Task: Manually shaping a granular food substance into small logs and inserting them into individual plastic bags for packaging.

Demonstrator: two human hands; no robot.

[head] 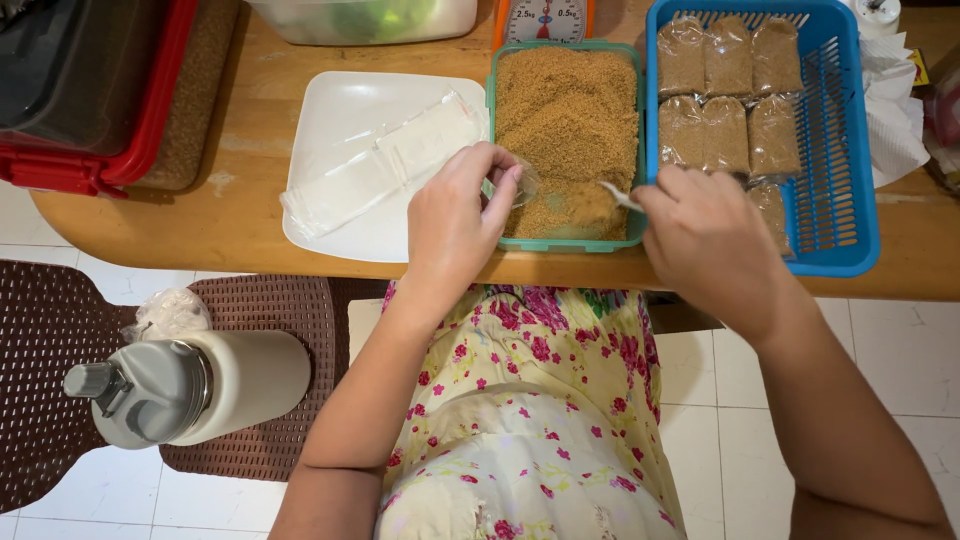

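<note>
Two hands over green tray (497, 150): left hand (455, 220) pinching clear bag (522, 186), right hand (710, 240) gripping loaded spoon (612, 196) just right of bag mouth.

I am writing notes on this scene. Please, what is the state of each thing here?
Green tub: open, full of brown granules.
Clear bag: held open by left hand.
Spoon: in right hand, loaded.
Blue basket: partly filled with packed bags.
White tray: carries empty bags.
Flask: lying down, capped.
</note>
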